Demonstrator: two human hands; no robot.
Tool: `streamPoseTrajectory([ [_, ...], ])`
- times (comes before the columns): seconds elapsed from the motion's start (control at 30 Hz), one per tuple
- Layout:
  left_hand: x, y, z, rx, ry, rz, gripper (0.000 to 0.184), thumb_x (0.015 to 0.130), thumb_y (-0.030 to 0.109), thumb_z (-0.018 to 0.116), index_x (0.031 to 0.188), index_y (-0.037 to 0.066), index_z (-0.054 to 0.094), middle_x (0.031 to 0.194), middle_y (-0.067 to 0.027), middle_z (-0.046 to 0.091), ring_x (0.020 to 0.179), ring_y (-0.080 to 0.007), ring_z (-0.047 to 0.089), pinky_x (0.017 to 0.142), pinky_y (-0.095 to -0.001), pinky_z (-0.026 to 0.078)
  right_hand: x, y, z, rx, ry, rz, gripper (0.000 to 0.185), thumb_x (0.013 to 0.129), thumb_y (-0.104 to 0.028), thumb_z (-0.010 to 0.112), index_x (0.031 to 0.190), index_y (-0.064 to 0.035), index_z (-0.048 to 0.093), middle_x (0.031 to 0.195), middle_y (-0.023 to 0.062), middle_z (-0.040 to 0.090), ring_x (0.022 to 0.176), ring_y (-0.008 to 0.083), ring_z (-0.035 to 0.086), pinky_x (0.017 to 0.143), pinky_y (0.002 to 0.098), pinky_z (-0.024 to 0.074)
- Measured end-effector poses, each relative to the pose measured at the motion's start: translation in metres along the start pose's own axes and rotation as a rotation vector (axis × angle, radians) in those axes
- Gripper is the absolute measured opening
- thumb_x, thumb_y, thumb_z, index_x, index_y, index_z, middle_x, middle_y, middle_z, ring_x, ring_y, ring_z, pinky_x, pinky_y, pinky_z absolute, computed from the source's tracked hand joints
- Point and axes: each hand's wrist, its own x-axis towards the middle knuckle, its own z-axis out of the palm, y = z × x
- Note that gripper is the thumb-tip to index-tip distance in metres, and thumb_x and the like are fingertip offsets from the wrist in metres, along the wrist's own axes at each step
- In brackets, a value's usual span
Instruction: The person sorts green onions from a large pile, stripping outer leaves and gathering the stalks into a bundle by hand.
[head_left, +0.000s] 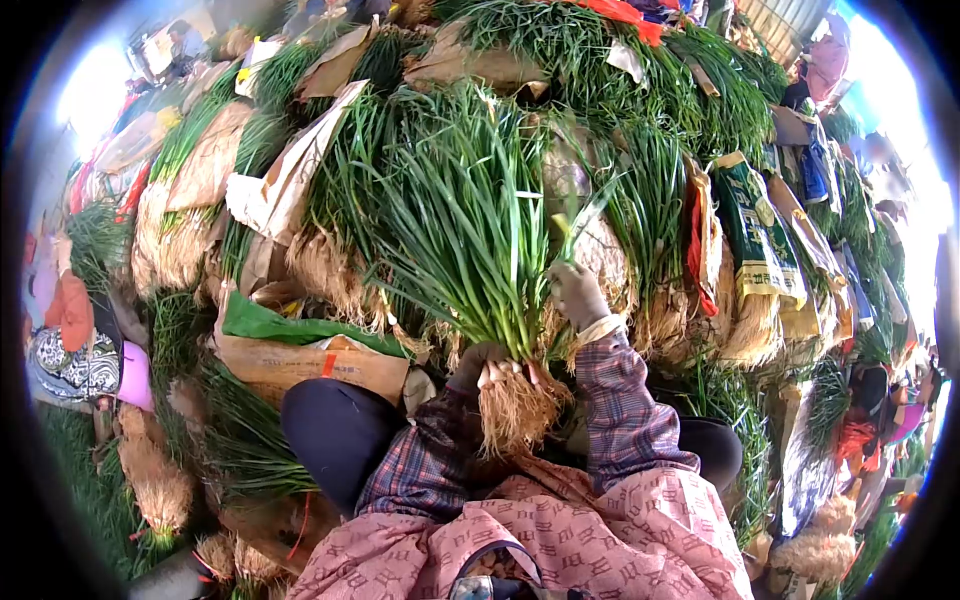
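Observation:
My left hand (474,366), in a dark glove, is wrapped round the lower stems of a large bunch of spring onions (490,240). The bunch stands upright in front of me, its leaves fanning up and away and its long brown roots (518,410) hanging toward my lap. To the right of the bunch, my right hand (580,295), also gloved, is closed on a loose spring onion leaf (568,238) with a yellowish piece at its top. My left fingers are partly hidden behind the stems.
Bundles of spring onions with roots (325,265) lie ahead, several under brown paper (205,160). A green-and-yellow printed bag (755,225) lies at right. Cardboard with green cloth (310,350) is by my left knee (340,435). A person in a patterned garment (75,365) is at far left.

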Motion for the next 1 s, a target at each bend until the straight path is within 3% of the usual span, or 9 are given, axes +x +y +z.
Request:
streamPoseTrajectory([
  [0.13, -0.001, -0.002, 0.001, 0.009, 0.002, -0.002, 0.013, 0.089, 0.020, 0.051, 0.090, 0.007, 0.049, 0.089, -0.0083, 0.054, 0.092, -0.0256, 0.055, 0.087, -0.0402, 0.043, 0.018, 0.010, -0.012, 0.482, 0.360, 0.004, 0.023, 0.093, -0.020, 0.045, 0.100, -0.0018, 0.057, 0.066, 0.0041, 0.052, 0.053, 0.0112, 0.046, 0.050, 0.0289, 0.0458],
  [0.2, -0.005, -0.003, 0.002, 0.015, 0.004, -0.005, 0.013, 0.089, 0.020, 0.051, 0.087, 0.007, 0.050, 0.088, -0.0091, 0.055, 0.091, -0.0261, 0.056, 0.087, -0.0403, 0.044, 0.074, 0.017, -0.076, -0.367, 0.736, -0.396, 0.039, 0.098, -0.034, 0.033, 0.092, -0.0041, 0.057, 0.071, 0.0054, 0.054, 0.050, 0.0100, 0.046, 0.044, 0.0220, 0.0437],
  [0.33, -0.003, -0.011, 0.007, 0.029, -0.019, -0.004, 0.015, 0.088, 0.019, 0.052, 0.081, 0.006, 0.050, 0.085, -0.0106, 0.057, 0.089, -0.0271, 0.058, 0.086, -0.0406, 0.045, -0.024, -0.077, -0.177, -0.094, 0.519, -0.257, 0.020, 0.093, -0.026, 0.049, 0.092, -0.0082, 0.059, 0.070, 0.0010, 0.057, 0.052, 0.0077, 0.048, 0.042, 0.0233, 0.0413],
  [0.43, 0.005, -0.024, 0.011, 0.039, -0.023, 0.013, 0.017, 0.088, 0.018, 0.052, 0.076, 0.005, 0.051, 0.083, -0.0117, 0.058, 0.087, -0.0278, 0.059, 0.085, -0.0408, 0.045, -0.075, -0.040, -0.378, -1.918, 0.507, -0.929, 0.027, 0.090, -0.025, 0.046, 0.103, -0.0042, 0.059, 0.090, 0.0106, 0.060, 0.078, 0.0260, 0.060, 0.070, 0.0416, 0.0521],
  [0.5, 0.009, -0.032, 0.014, 0.011, -0.029, 0.017, 0.019, 0.087, 0.017, 0.052, 0.073, 0.005, 0.051, 0.082, -0.0125, 0.059, 0.086, -0.0283, 0.060, 0.085, -0.0409, 0.046, -0.169, -0.019, -0.409, -1.703, 0.299, 0.135, 0.033, 0.085, -0.028, 0.053, 0.108, -0.0050, 0.057, 0.097, 0.0152, 0.059, 0.087, 0.0288, 0.059, 0.076, 0.0422, 0.0504],
  [0.57, 0.012, -0.041, 0.018, -0.088, -0.015, -0.006, 0.018, 0.086, 0.016, 0.052, 0.073, 0.004, 0.053, 0.083, -0.0134, 0.059, 0.086, -0.0286, 0.060, 0.085, -0.0414, 0.046, -0.219, -0.016, -0.389, -1.521, 0.323, 0.531, 0.043, 0.080, -0.031, 0.061, 0.113, -0.0057, 0.055, 0.104, 0.0199, 0.059, 0.096, 0.0317, 0.059, 0.081, 0.0429, 0.0487],
  [0.63, 0.013, -0.046, 0.020, -0.153, 0.036, -0.071, 0.017, 0.084, 0.016, 0.052, 0.076, 0.001, 0.055, 0.084, -0.0139, 0.060, 0.085, -0.0286, 0.060, 0.085, -0.0415, 0.046, -0.210, -0.029, -0.332, -1.470, 0.356, 0.206, 0.054, 0.074, -0.034, 0.068, 0.118, -0.0065, 0.053, 0.111, 0.0245, 0.059, 0.106, 0.0346, 0.058, 0.087, 0.0436, 0.0469],
  [0.8, 0.013, -0.045, 0.033, -0.201, 0.159, -0.164, 0.021, 0.081, 0.018, 0.052, 0.081, -0.003, 0.058, 0.079, -0.0114, 0.060, 0.075, -0.0240, 0.060, 0.079, -0.0363, 0.049, -0.113, -0.061, -0.108, -1.050, 0.118, -0.463, 0.010, 0.086, -0.016, 0.058, 0.084, -0.0061, 0.058, 0.074, 0.0056, 0.060, 0.060, 0.0137, 0.054, 0.060, 0.0280, 0.0501],
  [1.0, 0.007, -0.033, 0.037, 0.018, 0.292, -0.259, 0.021, 0.081, 0.018, 0.055, 0.083, -0.002, 0.061, 0.071, -0.0068, 0.061, 0.057, -0.0120, 0.055, 0.052, -0.0227, 0.046, -0.001, -0.076, 0.021, -1.151, 0.169, -0.821, 0.036, 0.083, -0.022, 0.061, 0.116, -0.0079, 0.054, 0.085, 0.0120, 0.066, 0.067, 0.0249, 0.063, 0.065, 0.0358, 0.0534],
])
